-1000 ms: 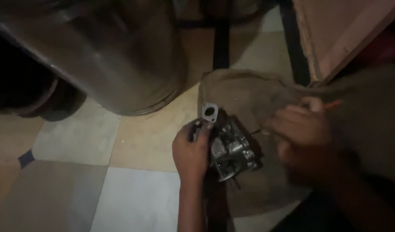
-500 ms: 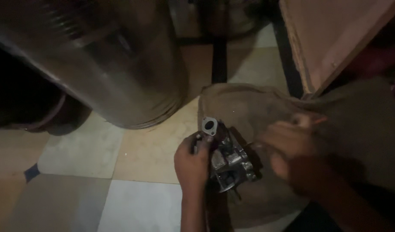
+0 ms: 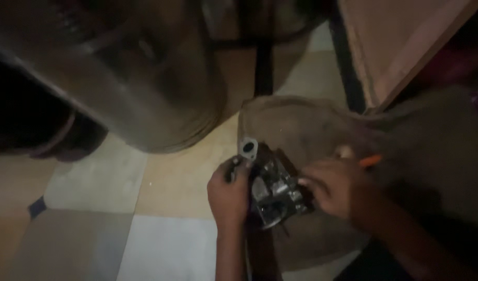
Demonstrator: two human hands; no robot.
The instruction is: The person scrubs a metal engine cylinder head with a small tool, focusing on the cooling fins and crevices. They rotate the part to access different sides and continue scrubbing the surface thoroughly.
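A small grey metal engine part (image 3: 272, 187), with a flat flange (image 3: 247, 148) sticking up at its top left, rests on a brown sackcloth (image 3: 301, 125) spread on the floor. My left hand (image 3: 229, 195) grips the part's left side. From the right, my right hand (image 3: 336, 186) reaches onto the part, closed on a thin tool with an orange handle (image 3: 370, 161) that pokes out past the knuckles. The tool's tip is hidden by the fingers. The scene is dim and slightly blurred.
A big shiny metal drum (image 3: 119, 73) stands at the upper left, close to the cloth's edge. A pale wooden board (image 3: 400, 47) leans at the upper right. The floor is tiled in beige and white squares (image 3: 119, 208) with dark joints.
The view has shifted a little, so the drum and cloth sit higher. My right hand has moved left onto the metal part. My left hand keeps its grip.
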